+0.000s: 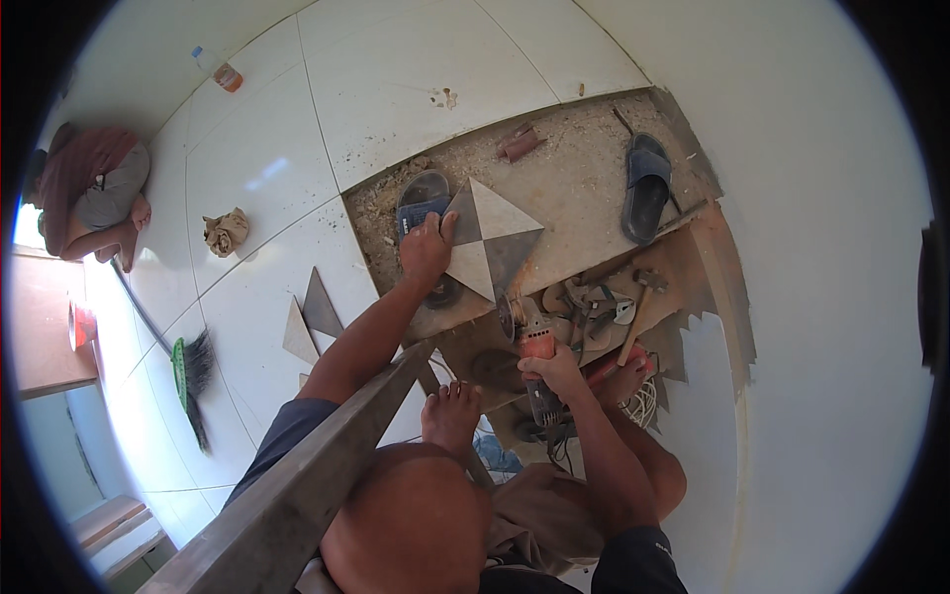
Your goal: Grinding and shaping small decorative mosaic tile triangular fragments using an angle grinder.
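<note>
My left hand (427, 247) grips the left corner of a square tile (515, 247) patterned in cream and grey triangles. Beneath that corner lies a dark slide sandal (426, 186), partly covered by the tile and my hand. My right hand (556, 373) is wrapped round the body of a red and black angle grinder (537, 345). Its disc (505, 315) is at the tile's near edge, where an orange glow like sparks shows. Whether the disc is cutting into the tile is hard to make out.
Hand tools, including a hammer (643, 297), lie right of the grinder. Another sandal (648, 193) rests on the rough floor. A metal beam (307, 465) crosses the lower left. Triangular tile pieces (319, 309), a broom (190, 381), a bottle (220, 71) and a crouching person (94, 188) are leftward.
</note>
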Motion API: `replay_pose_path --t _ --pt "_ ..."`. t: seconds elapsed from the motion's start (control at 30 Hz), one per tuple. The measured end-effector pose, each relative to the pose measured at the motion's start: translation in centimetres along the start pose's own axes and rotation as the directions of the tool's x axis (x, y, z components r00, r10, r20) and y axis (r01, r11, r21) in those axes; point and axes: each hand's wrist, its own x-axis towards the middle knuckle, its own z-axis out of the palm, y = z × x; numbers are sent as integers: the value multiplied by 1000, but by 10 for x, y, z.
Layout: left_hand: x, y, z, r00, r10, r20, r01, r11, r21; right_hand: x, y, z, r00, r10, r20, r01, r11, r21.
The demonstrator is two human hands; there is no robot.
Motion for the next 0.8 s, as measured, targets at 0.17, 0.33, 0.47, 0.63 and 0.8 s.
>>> replay_pose_path --t 0.17,0.33,0.47,0.63,0.8 --pt "-1 0 2 999 17 -29 -18 1000 -16 -2 -6 0 1000 -6 3 6 1000 12" --pt "0 -2 1 1000 -4 -4 4 1000 -9 -3 -10 4 1000 -2 -7 3 1000 25" --pt "1 2 0 999 -33 37 34 999 -35 -1 -5 -2 1000 -2 17 1 1000 10" --pt "1 -2 1 999 -28 42 29 999 -26 0 -3 -1 1000 -6 8 6 1000 -30" --pt "1 -1 3 999 -24 25 25 1000 -18 3 2 -5 1000 -17 26 18 1000 -24"
